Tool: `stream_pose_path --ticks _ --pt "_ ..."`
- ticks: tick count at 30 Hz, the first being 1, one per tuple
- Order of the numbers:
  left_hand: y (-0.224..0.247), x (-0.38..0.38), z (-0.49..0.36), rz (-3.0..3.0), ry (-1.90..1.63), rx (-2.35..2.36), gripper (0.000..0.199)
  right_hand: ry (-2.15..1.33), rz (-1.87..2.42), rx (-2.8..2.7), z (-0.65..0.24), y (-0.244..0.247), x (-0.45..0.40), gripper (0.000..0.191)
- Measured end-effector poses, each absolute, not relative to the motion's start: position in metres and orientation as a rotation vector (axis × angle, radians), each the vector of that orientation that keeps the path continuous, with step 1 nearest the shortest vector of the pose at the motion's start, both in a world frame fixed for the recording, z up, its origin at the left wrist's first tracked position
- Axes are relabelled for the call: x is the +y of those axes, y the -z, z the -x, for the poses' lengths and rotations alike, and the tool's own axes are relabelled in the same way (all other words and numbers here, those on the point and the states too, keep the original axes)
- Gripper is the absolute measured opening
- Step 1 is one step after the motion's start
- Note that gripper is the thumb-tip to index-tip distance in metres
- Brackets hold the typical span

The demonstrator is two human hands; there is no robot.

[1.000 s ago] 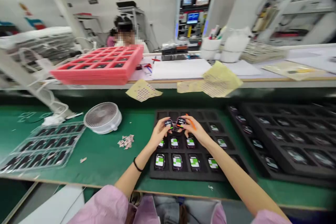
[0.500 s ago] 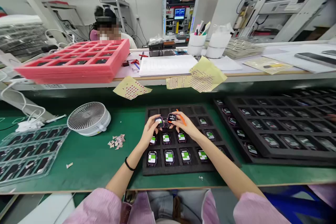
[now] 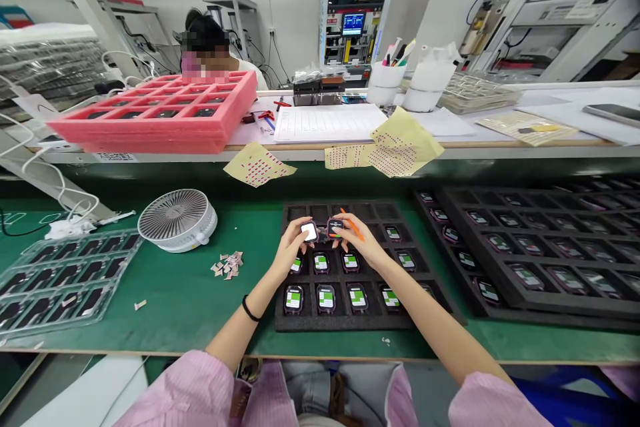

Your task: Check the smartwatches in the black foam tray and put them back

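A: Where are the hands working?

B: Low in the centre of the frame, over the top rows of a black foam tray (image 3: pixel 330 324). The left hand (image 3: pixel 289 248) pinches a smartwatch (image 3: pixel 309 231) with its screen lit white, fingers curled around the case edges. The right hand (image 3: pixel 358 240) holds a second smartwatch (image 3: pixel 335 227) in the same narrow grip, and an orange stick (image 3: pixel 354 225) pokes out past its fingers.

A: Are the two watches touching?

B: No, they sit just apart, raised above the foam with their faces up. I can't tell exactly how the orange stick is gripped, since the fingers hide its lower end.

A: What makes this handling good?

B: Holding each case by its edges, as these fingers do, keeps the skin off the glass and leaves the screen open to view. Working low over the tray means a slip would land on soft foam. The orange stick also points away from both screens, which is the safer way to carry it.

A: And around them?

B: Watches with green-and-white screens fill the cells below the hands, a second black foam tray (image 3: pixel 480 310) lies to the right, and a white desk fan (image 3: pixel 177 220) stands to the left on the green mat (image 3: pixel 175 327), near a small heap of paper scraps (image 3: pixel 229 265)
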State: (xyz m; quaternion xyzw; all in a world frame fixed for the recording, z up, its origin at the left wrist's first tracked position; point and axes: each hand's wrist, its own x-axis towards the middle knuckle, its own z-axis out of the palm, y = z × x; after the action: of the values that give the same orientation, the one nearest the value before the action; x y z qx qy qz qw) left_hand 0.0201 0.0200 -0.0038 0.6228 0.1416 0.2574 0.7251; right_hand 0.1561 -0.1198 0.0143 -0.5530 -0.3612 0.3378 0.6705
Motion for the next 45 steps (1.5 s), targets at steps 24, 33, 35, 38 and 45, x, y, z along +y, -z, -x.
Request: stream_pose_path --ticks 24,33,35,38,45 --pt "0.0024 0.0172 -0.0186 -1.431 -0.555 0.274 0.054 -0.792 1.211 -0.812 -0.1542 -0.0173 -0.1188 0.042" --pt "0.0023 0.0171 -0.0188 -1.426 -0.559 0.288 0.051 -0.71 1.233 -0.78 -0.1533 -0.021 -0.1219 0.03" --pt "0.0023 0.017 -0.0191 -1.421 -0.565 0.284 0.051 -0.738 1.206 -0.771 -0.1535 -0.0207 -0.1213 0.03" --pt "0.0018 0.0169 -0.019 -1.412 -0.566 0.274 0.05 -0.761 1.193 -0.768 -0.1536 -0.0199 -0.1204 0.033" --pt "0.0004 0.0168 -0.0179 -1.409 -0.563 0.28 0.051 -0.747 1.185 -0.8 -0.1536 -0.019 -0.1201 0.036"
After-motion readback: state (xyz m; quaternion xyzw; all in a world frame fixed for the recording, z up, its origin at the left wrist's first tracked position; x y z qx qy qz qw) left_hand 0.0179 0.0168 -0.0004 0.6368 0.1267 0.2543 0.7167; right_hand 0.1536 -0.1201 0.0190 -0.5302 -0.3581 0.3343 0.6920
